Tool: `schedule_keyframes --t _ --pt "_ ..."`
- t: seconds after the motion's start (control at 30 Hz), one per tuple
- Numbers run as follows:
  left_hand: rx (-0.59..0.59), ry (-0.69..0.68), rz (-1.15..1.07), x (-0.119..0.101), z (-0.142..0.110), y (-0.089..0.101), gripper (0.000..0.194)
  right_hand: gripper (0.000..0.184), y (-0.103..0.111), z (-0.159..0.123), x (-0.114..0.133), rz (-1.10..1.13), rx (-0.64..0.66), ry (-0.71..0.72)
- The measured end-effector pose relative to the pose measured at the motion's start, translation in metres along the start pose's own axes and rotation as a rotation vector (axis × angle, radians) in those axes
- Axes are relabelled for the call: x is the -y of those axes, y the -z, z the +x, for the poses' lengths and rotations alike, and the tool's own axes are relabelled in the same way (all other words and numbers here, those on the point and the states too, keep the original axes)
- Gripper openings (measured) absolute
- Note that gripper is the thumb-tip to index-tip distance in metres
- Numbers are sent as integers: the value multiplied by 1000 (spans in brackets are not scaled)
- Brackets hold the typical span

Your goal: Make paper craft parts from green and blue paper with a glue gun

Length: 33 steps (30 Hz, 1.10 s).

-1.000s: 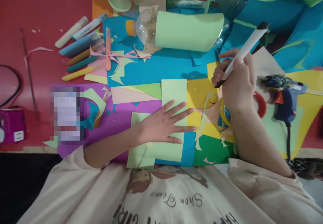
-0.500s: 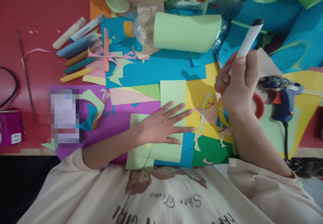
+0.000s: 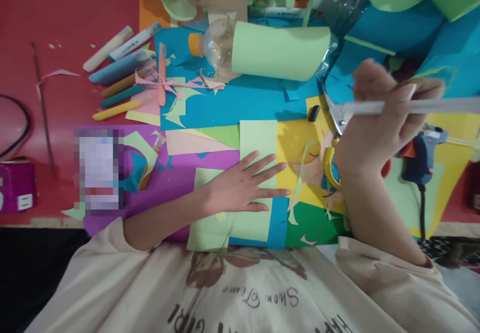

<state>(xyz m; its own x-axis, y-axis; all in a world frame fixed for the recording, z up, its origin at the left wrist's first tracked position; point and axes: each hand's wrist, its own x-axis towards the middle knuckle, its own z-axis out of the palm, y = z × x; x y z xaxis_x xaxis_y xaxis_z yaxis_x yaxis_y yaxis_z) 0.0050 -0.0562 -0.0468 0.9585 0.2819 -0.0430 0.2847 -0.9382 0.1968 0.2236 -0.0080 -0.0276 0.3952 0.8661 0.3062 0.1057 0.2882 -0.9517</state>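
My left hand [image 3: 238, 185] lies flat with fingers spread over light green paper pieces [image 3: 258, 135], pressing them on the purple, blue and yellow sheets. My right hand [image 3: 382, 118] is raised at the right, its fingers closed around a white marker [image 3: 442, 105] that is smeared by motion. The marker points sideways. A small black cap [image 3: 314, 113] rests on the yellow paper just left of that hand. Beneath my right wrist lie scissors [image 3: 330, 165] with a yellow and a red handle, partly hidden.
A plastic bottle [image 3: 219, 48] wrapped in light green paper lies ahead. Several markers [image 3: 120, 68] and paper scraps are at the left, near a blurred-out phone [image 3: 98, 168]. A glue gun [image 3: 420, 158] with its cord sits at the right.
My right hand has turned, swinging the marker from upright to sideways. The black cap is off the marker and now on the yellow paper. My left hand has stayed in place.
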Motion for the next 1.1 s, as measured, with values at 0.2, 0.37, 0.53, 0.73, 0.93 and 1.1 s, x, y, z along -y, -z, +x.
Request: schedule_keyframes --t 0.2,0.37,0.53,0.73,0.93,1.1 --pt "-18 9 -15 -1 1 2 62 47 -19 -26 14 215 218 -335" --pt "-24 14 -46 -4 1 3 63 53 -26 -40 14 204 487 -633" --pt "20 46 -133 -5 3 8 58 60 -28 -43 1 245 532 -623" --pt "-12 15 -311 14 1 9 53 62 -27 -42 -2 205 517 -641" --pt "-153 169 -380 38 -9 21 31 61 -28 -42 -2 203 508 -649" --pt "-136 445 -245 50 -14 22 50 58 -28 -40 0 218 485 -644"
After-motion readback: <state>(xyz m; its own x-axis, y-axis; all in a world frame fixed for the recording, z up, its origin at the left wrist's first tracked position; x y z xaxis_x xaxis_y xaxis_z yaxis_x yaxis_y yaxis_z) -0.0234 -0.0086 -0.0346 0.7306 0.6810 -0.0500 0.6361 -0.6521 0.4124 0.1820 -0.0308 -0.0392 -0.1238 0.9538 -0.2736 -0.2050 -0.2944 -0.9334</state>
